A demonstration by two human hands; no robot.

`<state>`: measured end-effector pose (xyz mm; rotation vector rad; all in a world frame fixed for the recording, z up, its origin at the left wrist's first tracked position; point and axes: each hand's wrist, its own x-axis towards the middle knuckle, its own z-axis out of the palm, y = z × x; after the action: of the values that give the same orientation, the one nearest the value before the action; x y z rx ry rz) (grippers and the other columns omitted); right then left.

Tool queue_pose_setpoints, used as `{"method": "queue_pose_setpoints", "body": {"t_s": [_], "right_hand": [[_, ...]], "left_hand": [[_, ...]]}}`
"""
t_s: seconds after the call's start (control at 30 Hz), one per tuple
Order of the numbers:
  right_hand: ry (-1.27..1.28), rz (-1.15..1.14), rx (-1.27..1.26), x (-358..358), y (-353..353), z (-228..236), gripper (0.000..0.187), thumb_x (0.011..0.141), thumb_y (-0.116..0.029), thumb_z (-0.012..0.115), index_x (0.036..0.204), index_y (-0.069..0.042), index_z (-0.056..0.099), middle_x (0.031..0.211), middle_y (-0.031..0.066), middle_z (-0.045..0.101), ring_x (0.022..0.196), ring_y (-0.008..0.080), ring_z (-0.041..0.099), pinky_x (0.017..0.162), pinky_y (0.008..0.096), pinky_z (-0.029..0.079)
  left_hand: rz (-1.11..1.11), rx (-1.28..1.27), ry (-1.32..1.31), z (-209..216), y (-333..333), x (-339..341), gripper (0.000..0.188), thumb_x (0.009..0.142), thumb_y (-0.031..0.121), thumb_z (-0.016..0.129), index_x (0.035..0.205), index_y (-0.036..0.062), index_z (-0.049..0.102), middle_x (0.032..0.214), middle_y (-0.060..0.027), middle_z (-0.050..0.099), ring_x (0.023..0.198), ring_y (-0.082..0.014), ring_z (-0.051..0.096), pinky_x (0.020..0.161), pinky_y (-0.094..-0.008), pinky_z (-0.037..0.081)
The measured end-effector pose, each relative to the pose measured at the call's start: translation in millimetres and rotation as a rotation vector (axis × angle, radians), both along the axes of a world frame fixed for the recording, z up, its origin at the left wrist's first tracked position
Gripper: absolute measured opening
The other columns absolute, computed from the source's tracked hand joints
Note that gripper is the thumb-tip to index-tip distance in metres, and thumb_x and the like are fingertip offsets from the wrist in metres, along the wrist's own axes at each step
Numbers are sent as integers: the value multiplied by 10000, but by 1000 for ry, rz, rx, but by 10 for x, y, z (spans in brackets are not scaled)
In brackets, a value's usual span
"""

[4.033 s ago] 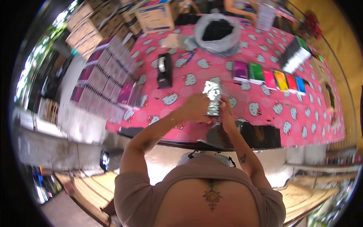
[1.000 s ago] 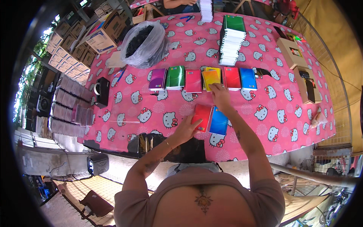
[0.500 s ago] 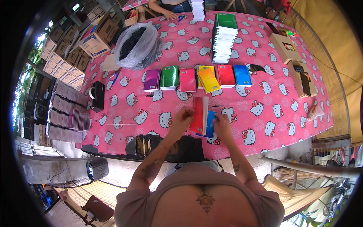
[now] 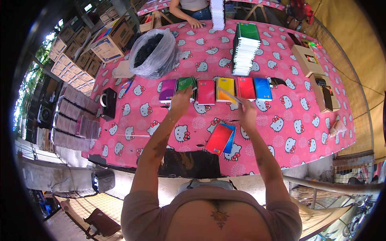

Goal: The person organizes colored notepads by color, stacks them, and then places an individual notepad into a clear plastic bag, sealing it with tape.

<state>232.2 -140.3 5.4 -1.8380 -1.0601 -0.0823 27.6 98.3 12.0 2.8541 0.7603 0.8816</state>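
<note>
My left hand (image 4: 181,99) has its fingers closed on the near edge of a green spiral notebook (image 4: 186,83), which sits slightly turned on its pile. In my right hand (image 4: 246,111) is a thin notebook (image 4: 229,95), tilted and seen nearly edge-on above the yellow notebook (image 4: 226,85). The same row also has a purple notebook (image 4: 168,89), a pink notebook (image 4: 206,91), a red notebook (image 4: 246,87) and a blue notebook (image 4: 263,88). Closer to me, a loose red notebook (image 4: 218,138) partly covers another blue notebook (image 4: 230,146) on the tablecloth.
Beyond the row stands a tall notebook stack (image 4: 244,54) with a green top. A plastic bag (image 4: 155,54) of black material, a black case (image 4: 107,103) and cardboard boxes (image 4: 106,42) are at left. Open cartons (image 4: 323,92) lie right. Across the table rests another person's hand (image 4: 195,23).
Both hands have moved from the near red and blue notebooks out to the row. The red one now lies on the blue one. The tilted yellow notebook has left its pile.
</note>
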Motion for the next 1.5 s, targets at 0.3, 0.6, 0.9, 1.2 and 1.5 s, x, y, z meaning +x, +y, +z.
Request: {"method": "queue_pose_setpoints", "body": {"t_s": [0.3, 0.6, 0.9, 1.2, 1.5], "right_hand": [[188, 584, -104, 1, -697, -590, 196, 797, 79, 558, 908, -27, 679, 1061, 126, 714, 1009, 360, 661, 871, 395, 522], [-520, -104, -341, 1103, -203, -629, 497, 775, 5, 632, 1257, -116, 619, 1333, 67, 599, 1295, 249, 511, 1071, 456, 375], [-619, 64, -153, -184, -855, -292, 291, 774, -2, 625, 1054, -58, 681, 1030, 116, 641, 982, 307, 617, 744, 437, 486], [-47, 241, -97, -622, -875, -193, 257, 851, -50, 663, 1101, -103, 684, 1090, 97, 637, 1022, 307, 609, 849, 428, 456], [-200, 106, -209, 318, 86, -425, 465, 823, -119, 666, 1284, -96, 605, 1380, 146, 527, 1254, 339, 524, 1013, 478, 438]], "left_hand": [[-281, -615, 825, 855, -1373, 325, 640, 985, 579, 422, 906, 12, 707, 827, -253, 678, 830, -425, 672, 771, -528, 513], [82, -83, 243, 80, -580, 621, 358, 877, 173, 613, 1196, 12, 598, 1218, -220, 618, 1134, -351, 615, 933, -467, 514], [68, -59, 10, 21, -267, -104, 269, 885, 7, 581, 1150, 42, 610, 1005, -180, 670, 883, -364, 677, 732, -435, 559], [-71, -556, -227, 1235, -1145, -105, 166, 945, 55, 598, 1100, -5, 584, 885, -166, 659, 764, -240, 668, 618, -346, 505], [-223, -142, -76, 34, -2264, -811, 344, 896, 138, 685, 1209, 23, 598, 1117, -200, 629, 973, -339, 634, 777, -392, 527]]}}
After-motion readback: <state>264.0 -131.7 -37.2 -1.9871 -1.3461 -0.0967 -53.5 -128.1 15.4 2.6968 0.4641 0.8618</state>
